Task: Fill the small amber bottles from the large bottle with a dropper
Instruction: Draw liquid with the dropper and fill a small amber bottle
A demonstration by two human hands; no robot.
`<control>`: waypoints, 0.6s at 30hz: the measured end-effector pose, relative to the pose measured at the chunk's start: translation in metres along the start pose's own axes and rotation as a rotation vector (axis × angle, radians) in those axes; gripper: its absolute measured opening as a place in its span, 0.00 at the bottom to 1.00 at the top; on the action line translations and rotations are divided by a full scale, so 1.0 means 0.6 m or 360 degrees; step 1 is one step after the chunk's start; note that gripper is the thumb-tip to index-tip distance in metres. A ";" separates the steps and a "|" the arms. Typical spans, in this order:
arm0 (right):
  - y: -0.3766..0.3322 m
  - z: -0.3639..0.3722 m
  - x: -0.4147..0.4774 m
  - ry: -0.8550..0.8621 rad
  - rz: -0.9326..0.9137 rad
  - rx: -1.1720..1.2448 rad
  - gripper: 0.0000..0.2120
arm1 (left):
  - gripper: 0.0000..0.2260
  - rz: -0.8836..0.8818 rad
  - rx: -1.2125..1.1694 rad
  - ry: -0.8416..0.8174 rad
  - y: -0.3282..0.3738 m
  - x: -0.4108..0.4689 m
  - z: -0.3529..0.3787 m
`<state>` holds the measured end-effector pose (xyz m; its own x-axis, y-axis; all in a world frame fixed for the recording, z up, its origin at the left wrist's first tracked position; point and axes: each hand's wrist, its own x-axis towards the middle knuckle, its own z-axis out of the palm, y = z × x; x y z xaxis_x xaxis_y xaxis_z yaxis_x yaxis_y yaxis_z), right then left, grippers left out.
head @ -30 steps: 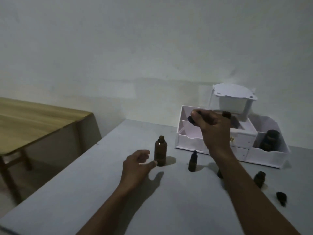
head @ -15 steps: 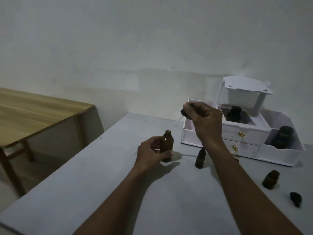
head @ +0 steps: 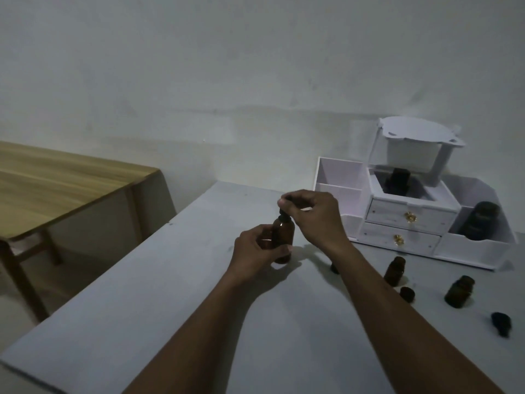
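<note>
The large amber bottle (head: 282,233) stands upright on the grey table (head: 159,302). My left hand (head: 255,251) is wrapped around its body. My right hand (head: 312,216) pinches the black dropper (head: 284,207) by its bulb, right over the bottle's neck; the glass tube is hidden. Two small open amber bottles (head: 394,271) (head: 458,291) stand to the right of my right forearm. A black cap (head: 406,294) lies between them, and another black dropper cap (head: 501,323) lies at the far right. A further small bottle (head: 334,268) is mostly hidden behind my right wrist.
A white desk organiser (head: 403,220) with two drawers stands at the back right, with dark jars (head: 483,224) (head: 399,183) in its compartments. A wooden table (head: 56,189) stands apart on the left, with a gap of floor between. A plain wall is behind.
My left hand moved from beside the large bottle to gripping it. My right hand brought the dropper down and left, from over the organiser to the bottle's neck. The view shifted left.
</note>
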<state>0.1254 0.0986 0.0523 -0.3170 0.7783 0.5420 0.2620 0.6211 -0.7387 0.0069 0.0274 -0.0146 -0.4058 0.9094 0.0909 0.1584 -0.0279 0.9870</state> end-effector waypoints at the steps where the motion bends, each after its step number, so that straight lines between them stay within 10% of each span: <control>1: 0.004 0.001 -0.002 -0.0007 0.0011 -0.0009 0.07 | 0.24 0.0007 -0.0003 -0.0003 0.000 0.000 0.000; 18: 0.005 0.015 0.000 0.0109 0.0030 -0.0043 0.06 | 0.23 -0.0025 -0.0001 -0.0004 -0.005 0.005 0.003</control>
<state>0.1182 0.0997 0.0462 -0.2491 0.7937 0.5550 0.2922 0.6079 -0.7383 0.0071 0.0308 -0.0173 -0.4061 0.9107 0.0753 0.1515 -0.0141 0.9884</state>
